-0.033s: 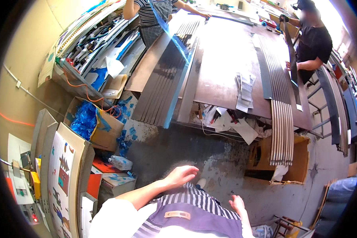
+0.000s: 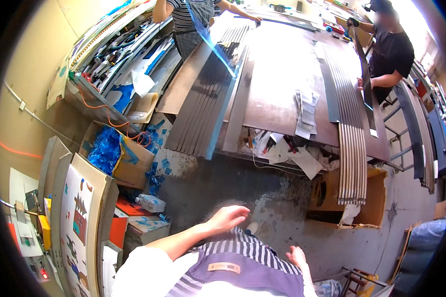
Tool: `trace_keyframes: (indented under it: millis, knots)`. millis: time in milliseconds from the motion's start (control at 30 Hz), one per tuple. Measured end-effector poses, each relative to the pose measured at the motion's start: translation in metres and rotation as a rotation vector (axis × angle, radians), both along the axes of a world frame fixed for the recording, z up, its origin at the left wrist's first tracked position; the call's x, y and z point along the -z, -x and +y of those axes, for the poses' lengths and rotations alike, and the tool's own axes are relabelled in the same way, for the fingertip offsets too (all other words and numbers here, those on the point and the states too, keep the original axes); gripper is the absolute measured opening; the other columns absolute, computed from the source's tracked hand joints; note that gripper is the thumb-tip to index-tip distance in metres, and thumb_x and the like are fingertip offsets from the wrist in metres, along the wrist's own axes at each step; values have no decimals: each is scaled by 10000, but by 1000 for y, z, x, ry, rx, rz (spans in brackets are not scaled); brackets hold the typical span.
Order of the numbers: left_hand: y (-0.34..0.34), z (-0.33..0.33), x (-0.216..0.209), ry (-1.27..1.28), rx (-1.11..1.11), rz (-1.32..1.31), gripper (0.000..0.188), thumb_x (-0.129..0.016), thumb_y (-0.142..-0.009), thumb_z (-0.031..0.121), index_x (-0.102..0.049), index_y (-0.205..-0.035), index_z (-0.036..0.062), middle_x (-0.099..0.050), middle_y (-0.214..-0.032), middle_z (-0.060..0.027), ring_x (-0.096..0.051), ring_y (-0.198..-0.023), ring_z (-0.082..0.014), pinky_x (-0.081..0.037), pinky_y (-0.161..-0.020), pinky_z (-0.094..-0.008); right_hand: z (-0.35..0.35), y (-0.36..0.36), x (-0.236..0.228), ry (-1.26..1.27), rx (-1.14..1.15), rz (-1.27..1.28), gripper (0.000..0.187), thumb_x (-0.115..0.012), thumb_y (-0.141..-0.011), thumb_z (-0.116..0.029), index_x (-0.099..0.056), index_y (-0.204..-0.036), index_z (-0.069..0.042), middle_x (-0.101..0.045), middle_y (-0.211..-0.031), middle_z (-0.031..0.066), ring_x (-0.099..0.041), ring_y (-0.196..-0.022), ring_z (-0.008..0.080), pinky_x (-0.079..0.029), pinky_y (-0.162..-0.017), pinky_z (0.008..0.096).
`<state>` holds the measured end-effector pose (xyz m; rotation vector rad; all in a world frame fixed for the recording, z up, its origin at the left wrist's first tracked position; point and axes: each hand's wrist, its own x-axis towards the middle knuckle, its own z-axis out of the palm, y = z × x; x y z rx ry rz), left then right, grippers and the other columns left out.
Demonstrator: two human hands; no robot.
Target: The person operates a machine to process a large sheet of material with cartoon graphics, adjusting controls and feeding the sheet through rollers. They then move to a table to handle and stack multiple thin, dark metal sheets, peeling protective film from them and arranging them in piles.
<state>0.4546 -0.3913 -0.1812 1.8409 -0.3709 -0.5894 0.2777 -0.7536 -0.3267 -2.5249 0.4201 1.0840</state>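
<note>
Fingers [image 2: 242,211] of left hand [image 2: 224,220] half-curled; dark strips [image 2: 199,109] well apart, ahead.

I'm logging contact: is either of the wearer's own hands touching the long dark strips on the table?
No: the left hand and right hand are both near the purple apron, apart from the strips.

Dark strips [image 2: 198,111]: long, flat, side by side, near ends past worktop [image 2: 275,86] edge, blue film [image 2: 219,128] down right side. Grey strips [image 2: 351,143]: narrow, parallel, lengthwise on worktop's right, near ends overhanging.
</note>
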Motion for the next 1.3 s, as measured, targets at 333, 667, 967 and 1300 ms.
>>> trace_keyframes:
  millis: [333, 667, 967, 1300]
  knots:
    - [-97, 76, 34, -25, -114, -226, 275, -607, -887, 148, -598, -1134, 26, -645, -1020, -108, -625, -951, -184, -494, -847, -310, 118, 85, -4, -39, 412, -83, 407, -697, -761, -199, -617, -1117, -19, -672, -1001, 174, -642, -967, 309, -504, -836, 392]
    - [-271, 48, 139, -340, -402, 60, 584, -547, -902, 369, -423, -1310, -30, -479, -1305, -237, -446, -1248, -321, -393, -997, -412, 232, 20, -73, -176, 337, -253, 432, -693, -788, -211, -580, -1168, -38, -639, -1059, 155, -628, -968, 287, -501, -830, 368]
    - [-238, 45, 167, -112, -443, 122, 524, -642, -834, 392, -555, -1109, -45, -625, -1022, -143, -577, -900, -216, -471, -764, -378, 253, -94, -144, -350, 164, -705, 396, -658, -822, -191, -559, -1177, -47, -622, -975, 133, -626, -867, 282, -505, -776, 355]
    - [74, 13, 20, 335, 227, 440, 273, -657, -843, 135, -567, -1061, -2, -657, -971, -117, -610, -877, -162, -496, -763, -337, 267, -228, -154, 295, 30, -733, 455, -696, -717, -217, -554, -1094, -5, -550, -1012, 150, -549, -973, 316, -481, -854, 399]
